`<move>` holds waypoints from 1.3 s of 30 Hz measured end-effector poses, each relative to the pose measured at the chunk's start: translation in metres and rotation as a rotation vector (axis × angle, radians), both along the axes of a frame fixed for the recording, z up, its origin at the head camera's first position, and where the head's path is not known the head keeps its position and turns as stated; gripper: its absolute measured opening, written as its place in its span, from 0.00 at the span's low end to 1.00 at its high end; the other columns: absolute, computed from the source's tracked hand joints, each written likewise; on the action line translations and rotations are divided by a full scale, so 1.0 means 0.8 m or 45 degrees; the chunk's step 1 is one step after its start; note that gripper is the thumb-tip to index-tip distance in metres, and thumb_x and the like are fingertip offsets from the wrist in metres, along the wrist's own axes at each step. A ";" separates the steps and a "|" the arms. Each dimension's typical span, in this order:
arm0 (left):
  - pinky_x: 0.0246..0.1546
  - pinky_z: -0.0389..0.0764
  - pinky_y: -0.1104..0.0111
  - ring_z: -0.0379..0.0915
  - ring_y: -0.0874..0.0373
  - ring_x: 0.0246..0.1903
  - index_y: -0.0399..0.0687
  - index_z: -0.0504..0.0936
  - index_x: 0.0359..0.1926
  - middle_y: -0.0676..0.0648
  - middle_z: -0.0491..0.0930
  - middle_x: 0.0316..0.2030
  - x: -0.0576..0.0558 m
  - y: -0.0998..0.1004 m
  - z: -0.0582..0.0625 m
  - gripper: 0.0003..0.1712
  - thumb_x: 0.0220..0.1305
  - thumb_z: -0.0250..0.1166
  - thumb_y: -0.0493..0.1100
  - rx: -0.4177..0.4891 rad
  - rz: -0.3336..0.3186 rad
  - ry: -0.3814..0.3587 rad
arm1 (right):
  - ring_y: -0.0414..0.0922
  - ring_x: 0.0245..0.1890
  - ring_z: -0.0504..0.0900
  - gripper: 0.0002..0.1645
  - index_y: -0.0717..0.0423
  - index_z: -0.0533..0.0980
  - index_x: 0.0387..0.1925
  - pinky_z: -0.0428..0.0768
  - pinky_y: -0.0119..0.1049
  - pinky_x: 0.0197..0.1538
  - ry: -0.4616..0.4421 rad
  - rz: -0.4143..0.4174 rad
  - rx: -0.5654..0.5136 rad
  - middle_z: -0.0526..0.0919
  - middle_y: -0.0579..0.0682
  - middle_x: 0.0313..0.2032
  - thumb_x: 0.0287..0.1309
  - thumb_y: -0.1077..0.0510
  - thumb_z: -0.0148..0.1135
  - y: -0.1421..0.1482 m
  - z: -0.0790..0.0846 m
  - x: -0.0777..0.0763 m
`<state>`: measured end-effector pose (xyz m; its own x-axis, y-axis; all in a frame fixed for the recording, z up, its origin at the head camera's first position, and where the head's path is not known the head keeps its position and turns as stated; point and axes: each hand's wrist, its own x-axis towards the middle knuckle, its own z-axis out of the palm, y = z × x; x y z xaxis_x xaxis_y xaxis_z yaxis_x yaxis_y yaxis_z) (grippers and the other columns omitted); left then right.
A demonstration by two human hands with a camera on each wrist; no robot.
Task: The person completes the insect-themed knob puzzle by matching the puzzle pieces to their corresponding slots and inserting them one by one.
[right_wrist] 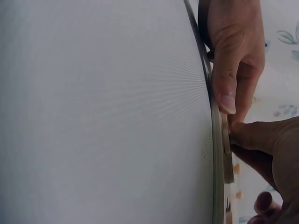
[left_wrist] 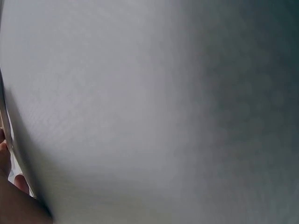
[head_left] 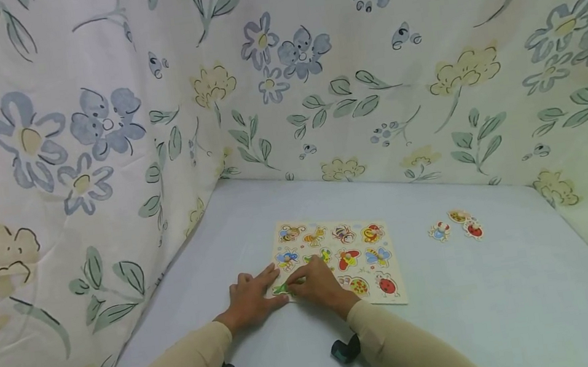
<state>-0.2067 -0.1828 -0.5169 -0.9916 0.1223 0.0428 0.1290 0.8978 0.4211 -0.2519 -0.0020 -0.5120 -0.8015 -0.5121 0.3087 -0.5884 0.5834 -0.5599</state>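
A pale wooden peg puzzle board with colourful insect pieces lies on the table. My left hand rests at its lower left corner, fingers spread, thumb by the near edge. With thumb and fingertips my right hand pinches a green insect puzzle piece at that same corner; the hand hides part of it. From the right wrist view, a piece's wooden edge stands a little proud of the board, right at the fingertips. A ladybug piece sits at the board's lower right.
To the right of the board lie loose insect pieces: one with a red and white head, a yellowish one and a red ladybug. Flowered curtains enclose the white table at the back and sides.
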 end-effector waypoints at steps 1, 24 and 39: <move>0.34 0.53 0.60 0.53 0.55 0.39 0.63 0.64 0.60 0.63 0.54 0.61 0.000 0.000 0.000 0.42 0.43 0.55 0.71 -0.002 0.000 0.001 | 0.40 0.28 0.64 0.03 0.39 0.83 0.24 0.60 0.33 0.32 0.007 -0.003 0.006 0.75 0.33 0.22 0.41 0.51 0.66 -0.001 0.000 0.000; 0.35 0.52 0.61 0.52 0.55 0.39 0.63 0.62 0.60 0.63 0.53 0.61 -0.001 0.001 0.000 0.42 0.43 0.55 0.71 0.008 -0.003 -0.023 | 0.44 0.31 0.67 0.10 0.42 0.82 0.32 0.65 0.38 0.33 -0.165 -0.159 -0.025 0.79 0.40 0.31 0.46 0.48 0.62 0.036 0.014 -0.013; 0.35 0.52 0.61 0.52 0.54 0.39 0.62 0.62 0.61 0.63 0.53 0.62 0.001 0.002 0.001 0.43 0.43 0.57 0.70 0.040 0.006 -0.019 | 0.43 0.43 0.74 0.13 0.51 0.81 0.33 0.68 0.43 0.44 -0.126 -0.422 -0.209 0.80 0.41 0.34 0.45 0.49 0.63 0.127 0.028 -0.050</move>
